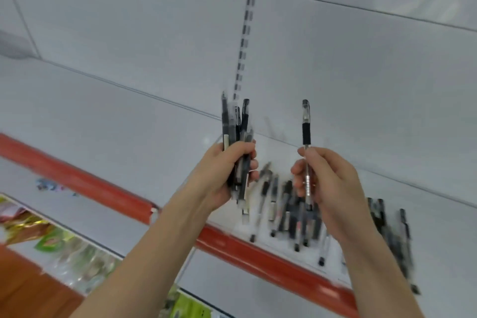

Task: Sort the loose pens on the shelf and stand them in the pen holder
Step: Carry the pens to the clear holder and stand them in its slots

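Observation:
My left hand (227, 173) grips an upright bundle of several black pens (236, 124), their tops sticking up above my fist. My right hand (327, 183) pinches a single clear pen with a black grip (306, 126), held upright beside the bundle with a gap between them. Below and behind both hands, several loose black pens (286, 209) lie on the white shelf (129, 121), with more loose pens (387, 219) to the right. No pen holder shows clearly in the frame.
A red strip (85, 183) runs along the shelf's front edge. A slotted upright (245, 33) runs up the white back panel. Packaged goods (51, 240) sit on a lower shelf at the bottom left.

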The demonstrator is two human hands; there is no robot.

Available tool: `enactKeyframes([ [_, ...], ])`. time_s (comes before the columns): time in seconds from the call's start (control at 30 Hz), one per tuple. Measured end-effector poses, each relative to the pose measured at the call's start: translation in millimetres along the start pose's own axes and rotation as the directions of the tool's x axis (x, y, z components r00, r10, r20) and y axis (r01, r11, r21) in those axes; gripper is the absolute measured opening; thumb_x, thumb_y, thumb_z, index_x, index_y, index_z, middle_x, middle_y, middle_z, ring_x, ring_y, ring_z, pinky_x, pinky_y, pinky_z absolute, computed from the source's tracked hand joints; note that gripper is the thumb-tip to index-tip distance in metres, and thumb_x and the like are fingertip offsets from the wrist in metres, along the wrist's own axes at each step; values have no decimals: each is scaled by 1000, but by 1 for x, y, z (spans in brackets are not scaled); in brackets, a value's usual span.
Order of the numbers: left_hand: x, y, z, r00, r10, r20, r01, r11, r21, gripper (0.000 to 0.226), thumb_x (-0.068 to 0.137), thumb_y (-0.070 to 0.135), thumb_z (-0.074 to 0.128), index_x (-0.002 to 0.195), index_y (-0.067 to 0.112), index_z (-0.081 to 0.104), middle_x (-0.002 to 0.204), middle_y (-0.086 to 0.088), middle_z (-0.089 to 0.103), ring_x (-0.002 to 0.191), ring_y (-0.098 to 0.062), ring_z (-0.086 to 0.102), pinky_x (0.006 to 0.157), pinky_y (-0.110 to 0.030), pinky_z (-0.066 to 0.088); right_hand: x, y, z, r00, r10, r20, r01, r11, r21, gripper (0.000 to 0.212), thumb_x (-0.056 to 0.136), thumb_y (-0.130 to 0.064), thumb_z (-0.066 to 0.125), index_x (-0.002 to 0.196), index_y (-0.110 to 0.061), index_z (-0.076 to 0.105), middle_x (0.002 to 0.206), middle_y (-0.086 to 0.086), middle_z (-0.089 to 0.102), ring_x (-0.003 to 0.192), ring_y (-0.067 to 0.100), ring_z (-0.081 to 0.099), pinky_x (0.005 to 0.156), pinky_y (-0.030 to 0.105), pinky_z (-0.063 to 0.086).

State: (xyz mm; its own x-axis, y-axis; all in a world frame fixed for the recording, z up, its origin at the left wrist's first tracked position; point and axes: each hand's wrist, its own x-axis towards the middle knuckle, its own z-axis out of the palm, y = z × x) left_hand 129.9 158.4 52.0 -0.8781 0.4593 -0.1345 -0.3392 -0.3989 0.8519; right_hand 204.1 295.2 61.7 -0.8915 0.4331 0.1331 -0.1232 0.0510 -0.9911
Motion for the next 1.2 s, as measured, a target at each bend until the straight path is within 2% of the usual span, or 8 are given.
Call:
enactKeyframes([
  [0.23, -63, 72, -145, 984, 146, -102, -120, 966, 230, 9, 83, 16, 63, 78, 10, 58, 59, 1, 59, 56, -12, 55, 52, -22, 48, -20, 11, 178, 975, 18, 220, -64, 977, 203, 15, 92, -23, 49, 90, -19, 63, 85, -3, 72, 87, 10, 65, 73, 26, 50],
  [0.33, -91, 96, -203, 959, 218, -179, -165, 949, 269, 11, 82, 16, 64, 89, 7, 63, 76, -6, 69, 68, -12, 65, 58, -25, 53, -31, 13, 254, 956, 42, 290, -115, 964, 240, 18, 92, -25, 50, 89, -23, 67, 91, -4, 70, 92, 9, 64, 81, 30, 51],
  [0.47, -122, 124, -270, 930, 241, -278, -177, 955, 238, 21, 83, 14, 62, 101, 3, 61, 90, -16, 70, 75, -19, 69, 56, -25, 54, -42, 17, 343, 878, 74, 473, -195, 957, 214, 20, 93, -24, 50, 89, -24, 70, 84, -9, 70, 71, 10, 67, 68, 30, 53],
  [0.67, -156, 155, -364, 801, 317, -507, -186, 938, 293, 6, 85, 9, 62, 90, 12, 62, 66, 1, 70, 60, -9, 66, 53, -22, 53, -43, 27, 463, 749, -59, 660, -56, 987, 153, 16, 92, -15, 52, 91, -23, 67, 78, -4, 72, 75, 15, 67, 70, 29, 53],
  [0.87, -169, 196, -474, 601, 320, -733, -234, 947, 221, 13, 84, 10, 63, 96, 7, 60, 88, -11, 71, 72, -15, 72, 55, -27, 57, -23, 36, 595, 700, -151, 698, 58, 986, 155, 9, 90, -14, 56, 91, -22, 61, 79, -3, 74, 72, 11, 70, 65, 24, 56],
  [0.97, -161, 227, -529, 511, 310, -802, -272, 943, 192, 15, 83, 10, 62, 97, 4, 61, 80, -11, 69, 64, -13, 71, 53, -27, 56, 7, 38, 666, 718, -160, 677, 72, 985, 157, 8, 90, -16, 57, 89, -24, 58, 90, 7, 73, 74, 16, 72, 71, 32, 58],
  [1.07, -144, 266, -578, 480, 299, -825, -297, 940, 169, 9, 83, 10, 62, 91, 6, 60, 69, -7, 63, 54, -11, 65, 50, -25, 56, 39, 38, 731, 733, -167, 659, 93, 985, 146, 8, 90, -15, 57, 88, -22, 57, 92, 9, 70, 76, 16, 71, 75, 46, 56],
  [1.2, -122, 317, -631, 472, 319, -821, -340, 926, 165, 7, 85, 10, 60, 80, 7, 58, 57, -3, 60, 51, -12, 61, 53, -28, 56, 78, 40, 802, 798, -190, 571, 143, 982, 127, 18, 91, -13, 55, 82, -28, 55, 97, 12, 67, 68, 9, 68, 64, 25, 56],
])
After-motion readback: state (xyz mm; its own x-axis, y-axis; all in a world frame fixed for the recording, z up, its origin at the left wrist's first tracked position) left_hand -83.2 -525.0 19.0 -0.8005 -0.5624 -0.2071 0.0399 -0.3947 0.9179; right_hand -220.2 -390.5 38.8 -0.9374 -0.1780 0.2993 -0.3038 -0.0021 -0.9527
